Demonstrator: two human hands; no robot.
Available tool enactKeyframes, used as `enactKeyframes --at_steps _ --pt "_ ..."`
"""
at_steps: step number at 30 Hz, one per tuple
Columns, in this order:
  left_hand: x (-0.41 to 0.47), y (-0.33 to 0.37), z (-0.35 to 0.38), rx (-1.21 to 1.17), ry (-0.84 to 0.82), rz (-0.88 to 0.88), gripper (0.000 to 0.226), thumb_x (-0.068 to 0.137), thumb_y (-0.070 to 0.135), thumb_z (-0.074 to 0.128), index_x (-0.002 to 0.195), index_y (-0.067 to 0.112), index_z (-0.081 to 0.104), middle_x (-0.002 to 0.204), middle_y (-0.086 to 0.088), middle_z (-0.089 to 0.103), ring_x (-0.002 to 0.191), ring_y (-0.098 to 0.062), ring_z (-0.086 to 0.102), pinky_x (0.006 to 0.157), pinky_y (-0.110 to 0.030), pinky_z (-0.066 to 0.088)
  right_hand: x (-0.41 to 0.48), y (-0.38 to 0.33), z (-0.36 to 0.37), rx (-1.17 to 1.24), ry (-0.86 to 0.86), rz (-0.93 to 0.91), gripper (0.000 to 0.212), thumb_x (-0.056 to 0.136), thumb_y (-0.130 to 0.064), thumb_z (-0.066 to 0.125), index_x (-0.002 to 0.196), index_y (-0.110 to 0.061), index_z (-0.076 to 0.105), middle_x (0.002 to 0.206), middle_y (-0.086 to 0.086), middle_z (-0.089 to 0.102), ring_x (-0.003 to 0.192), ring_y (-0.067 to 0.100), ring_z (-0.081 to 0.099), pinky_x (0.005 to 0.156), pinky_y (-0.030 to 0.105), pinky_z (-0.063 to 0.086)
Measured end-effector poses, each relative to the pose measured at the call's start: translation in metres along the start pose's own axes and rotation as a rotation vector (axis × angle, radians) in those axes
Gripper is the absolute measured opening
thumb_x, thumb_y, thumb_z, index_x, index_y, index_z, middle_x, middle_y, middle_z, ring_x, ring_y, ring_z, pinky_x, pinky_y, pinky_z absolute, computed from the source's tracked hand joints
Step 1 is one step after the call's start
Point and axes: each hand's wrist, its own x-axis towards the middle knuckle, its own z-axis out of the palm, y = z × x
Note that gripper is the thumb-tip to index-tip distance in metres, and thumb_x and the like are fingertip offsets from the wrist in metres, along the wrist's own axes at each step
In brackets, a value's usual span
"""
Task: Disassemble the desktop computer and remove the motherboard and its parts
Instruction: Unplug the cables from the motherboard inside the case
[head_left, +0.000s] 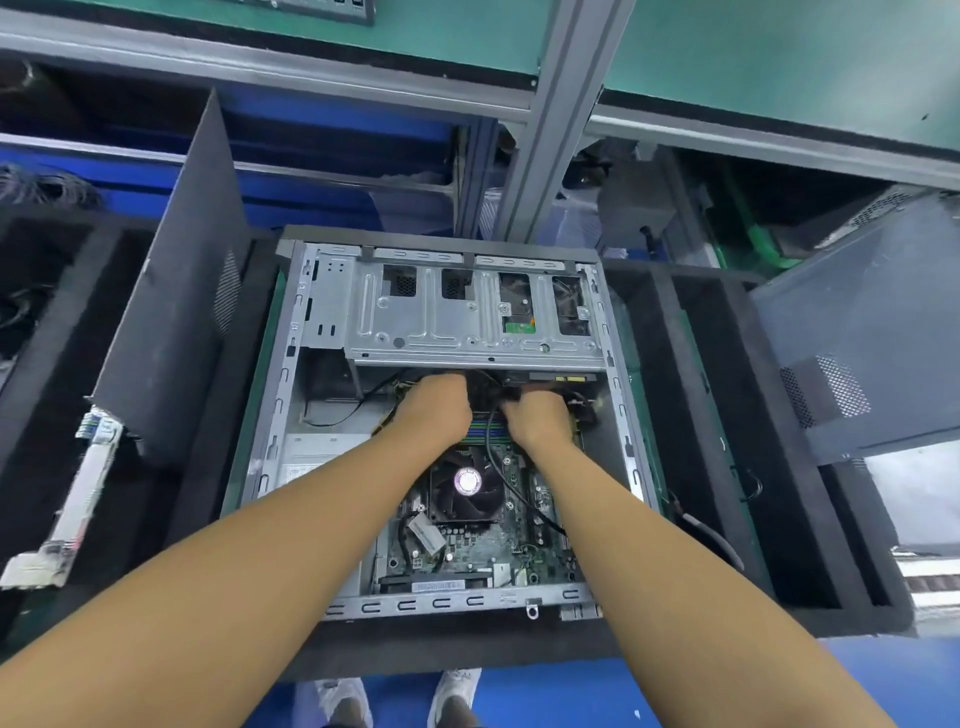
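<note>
An open desktop case (291, 415) lies flat on the black bench in front of me. Its green motherboard (483, 551) fills the near half, with a black CPU fan (466, 486) in the middle. A silver drive cage (452, 317) spans the far half. Both hands reach in just below that cage. My left hand (434, 408) has its fingers curled down into the dark gap there. My right hand (537, 415) grips a black cable connector (511, 392) beside it. A black cable (493, 457) runs from that spot across the board. What the left fingers hold is hidden.
A black side panel (176, 291) leans upright at the left of the case, and another perforated panel (857, 332) leans at the right. A white and grey strip part (78, 499) lies at the left. An aluminium post (550, 119) rises behind the case.
</note>
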Motion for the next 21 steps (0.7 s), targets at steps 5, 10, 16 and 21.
enactKeyframes --at_steps 5,10,16,21 --pt "-0.001 -0.001 0.003 0.010 0.027 0.003 0.017 0.093 0.004 0.048 0.078 0.008 0.049 0.083 -0.009 0.053 0.076 -0.026 0.053 0.065 -0.034 0.044 0.007 -0.002 0.005 -0.086 -0.027 0.046 0.048 0.100 -0.029 0.047 0.056 -0.010 0.047 0.057 0.006 0.048 0.058 0.024 0.052 0.055 0.028 0.042" --pt "-0.005 0.001 0.004 0.048 0.049 0.029 0.015 0.090 -0.004 0.050 0.079 0.007 0.052 0.089 -0.014 0.062 0.076 -0.029 0.057 0.063 -0.036 0.044 0.009 -0.001 0.005 -0.148 -0.051 0.056 0.050 0.101 -0.041 0.043 0.064 -0.008 0.051 0.066 0.007 0.053 0.058 0.022 0.048 0.056 0.028 0.037" --pt "-0.010 0.000 0.010 0.134 -0.020 0.074 0.031 0.087 -0.006 0.050 0.113 0.004 0.064 0.110 -0.016 0.063 0.097 -0.034 0.063 0.078 -0.040 0.052 0.014 -0.001 0.006 -0.085 -0.067 0.043 0.043 0.102 -0.037 0.041 0.076 -0.007 0.057 0.077 0.011 0.057 0.071 0.026 0.053 0.065 0.028 0.041" --pt "-0.011 -0.003 0.012 0.154 -0.036 0.096 0.033 0.087 -0.007 0.050 0.115 0.004 0.063 0.113 -0.016 0.063 0.101 -0.034 0.063 0.081 -0.042 0.052 0.010 0.005 0.009 0.098 -0.014 0.004 0.033 0.100 -0.031 0.050 0.084 -0.005 0.060 0.077 0.013 0.057 0.074 0.030 0.059 0.064 0.033 0.046"
